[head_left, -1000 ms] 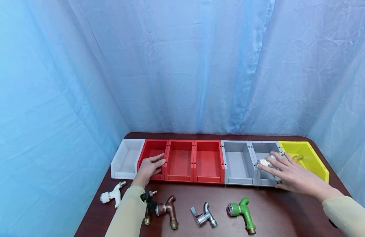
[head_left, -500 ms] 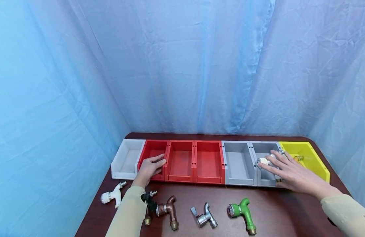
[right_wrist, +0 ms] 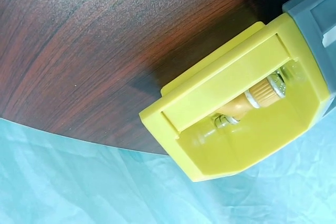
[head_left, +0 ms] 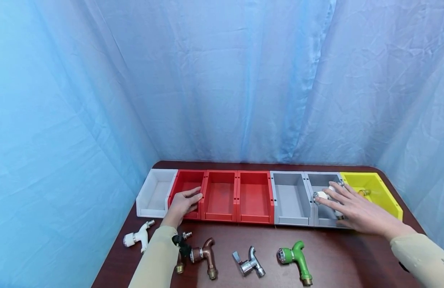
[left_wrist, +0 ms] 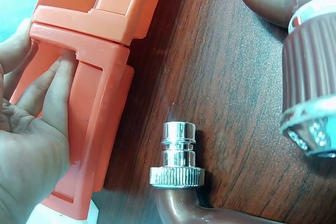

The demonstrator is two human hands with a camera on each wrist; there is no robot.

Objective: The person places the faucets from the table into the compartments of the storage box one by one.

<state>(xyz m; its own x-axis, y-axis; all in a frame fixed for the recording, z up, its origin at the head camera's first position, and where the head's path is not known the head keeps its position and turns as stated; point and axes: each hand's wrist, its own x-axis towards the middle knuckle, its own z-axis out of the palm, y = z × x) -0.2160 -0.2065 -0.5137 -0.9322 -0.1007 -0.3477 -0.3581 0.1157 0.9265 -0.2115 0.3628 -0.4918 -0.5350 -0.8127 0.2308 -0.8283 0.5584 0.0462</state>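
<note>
In the head view, my left hand (head_left: 180, 204) pinches the side wall of the leftmost red bin (head_left: 187, 178). The left wrist view has its fingers inside that red bin (left_wrist: 86, 116) and the thumb at the rim. Over the right-hand grey bin (head_left: 321, 179), my right hand (head_left: 362, 210) grips a white tap (head_left: 321, 195) from above, fingers spread across it. Part of the tap is hidden behind the fingers, and I cannot tell whether it touches the bin floor. The right wrist view does not include the right hand.
An orange-yellow tap (right_wrist: 262, 94) lies in the yellow bin (right_wrist: 226, 87) at the right end. Along the table's front lie another white tap (head_left: 138, 238), a brown tap (head_left: 209, 258), a partly covered brown tap (head_left: 180, 267), a chrome tap (head_left: 249, 265) and a green tap (head_left: 297, 258).
</note>
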